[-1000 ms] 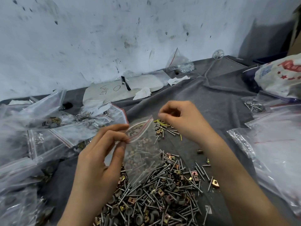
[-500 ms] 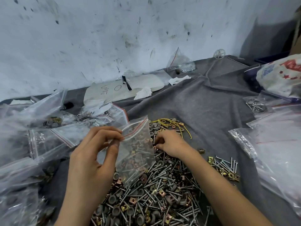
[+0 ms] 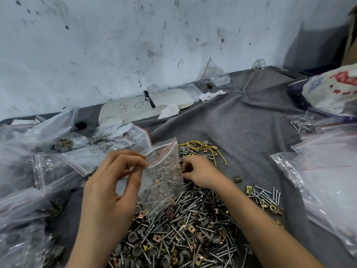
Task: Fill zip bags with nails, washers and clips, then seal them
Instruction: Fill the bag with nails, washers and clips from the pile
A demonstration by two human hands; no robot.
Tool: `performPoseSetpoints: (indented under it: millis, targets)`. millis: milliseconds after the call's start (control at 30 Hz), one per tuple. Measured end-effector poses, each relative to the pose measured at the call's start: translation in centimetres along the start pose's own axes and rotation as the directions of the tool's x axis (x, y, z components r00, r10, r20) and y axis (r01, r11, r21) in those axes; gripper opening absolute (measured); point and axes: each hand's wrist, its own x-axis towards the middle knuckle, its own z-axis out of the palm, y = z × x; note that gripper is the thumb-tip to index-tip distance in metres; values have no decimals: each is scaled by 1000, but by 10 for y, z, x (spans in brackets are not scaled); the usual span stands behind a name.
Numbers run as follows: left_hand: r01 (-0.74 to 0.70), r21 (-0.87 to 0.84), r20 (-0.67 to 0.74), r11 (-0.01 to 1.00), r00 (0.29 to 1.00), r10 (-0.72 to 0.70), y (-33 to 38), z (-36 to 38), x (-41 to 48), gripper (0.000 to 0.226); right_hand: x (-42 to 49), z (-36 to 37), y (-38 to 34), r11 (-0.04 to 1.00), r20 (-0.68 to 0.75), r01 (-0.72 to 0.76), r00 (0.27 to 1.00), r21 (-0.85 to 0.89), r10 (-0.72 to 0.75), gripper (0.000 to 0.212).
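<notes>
My left hand (image 3: pixel 114 182) pinches the red-lined mouth of a small clear zip bag (image 3: pixel 164 176), which hangs over the pile with nothing plainly visible inside. My right hand (image 3: pixel 199 172) is down on the far edge of the pile of nails, grey washers and brass clips (image 3: pixel 183 233), its fingers curled; what they hold is hidden. A smaller scatter of nails and clips (image 3: pixel 264 198) lies to the right of my right forearm.
Filled zip bags (image 3: pixel 48 167) crowd the left side of the grey cloth (image 3: pixel 231 120). Empty bags (image 3: pixel 328 180) are stacked at the right. Yellow wire ties (image 3: pixel 204 147) lie behind the pile. A white foam pad (image 3: pixel 143 107) sits near the wall.
My right hand came down from beside the bag's mouth onto the far edge of the pile. My left hand kept its pinch on the bag, which swung slightly.
</notes>
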Motion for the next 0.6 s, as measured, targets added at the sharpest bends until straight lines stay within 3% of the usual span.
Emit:
performPoseSetpoints:
  millis: [267,467,600]
  targets:
    - [24,-30,1,999,1000,-24,0,0,-1,13,-2,-28,-2,944,-204,110,978,312,-46,13]
    - [12,-27,11,1000,1000,-12,0,1,-1,14,-16,-54,-8,825,-174,227,972,518,-158,21]
    - [12,-32,7,999,1000,-12,0,1,-1,13,-27,-68,-16,773,-169,291,957,564,-237,26]
